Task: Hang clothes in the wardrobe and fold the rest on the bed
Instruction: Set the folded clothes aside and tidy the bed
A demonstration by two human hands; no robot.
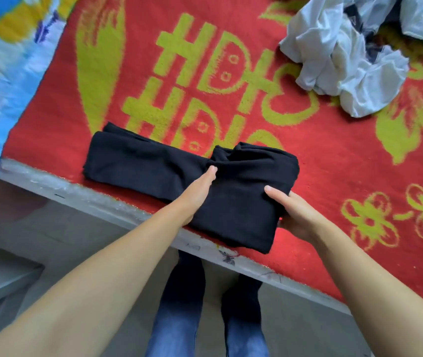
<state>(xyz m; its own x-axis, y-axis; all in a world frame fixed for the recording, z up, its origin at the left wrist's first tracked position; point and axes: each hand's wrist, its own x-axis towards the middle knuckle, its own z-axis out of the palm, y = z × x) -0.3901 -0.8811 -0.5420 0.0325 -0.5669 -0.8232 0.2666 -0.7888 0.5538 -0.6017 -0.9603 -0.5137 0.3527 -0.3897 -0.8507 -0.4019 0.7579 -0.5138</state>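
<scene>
Black garment [153, 163]: partly folded, lying along the near edge of the bed [50, 186], on the red and yellow blanket [334, 155]
Long axis: running along that near edge, the left end flat and spread, the right end bunched into a thicker folded block overhanging the edge slightly
Left hand [200, 191]: released, fingers straight, pressed edge-on into the crease at the garment's middle
Right hand [292, 215]: grasping the near right end of the garment, thumb on top, fingers hidden beneath the cloth
Garment relative to hands: unfolded length stretching away to the left of the left hand; folded block between the two hands
Nearer hand: right, already on the block, likely to carry it over the crease toward the left end
White clothes [344, 55]: crumpled toward the far right corner of the bed, well apart, unfolded
</scene>
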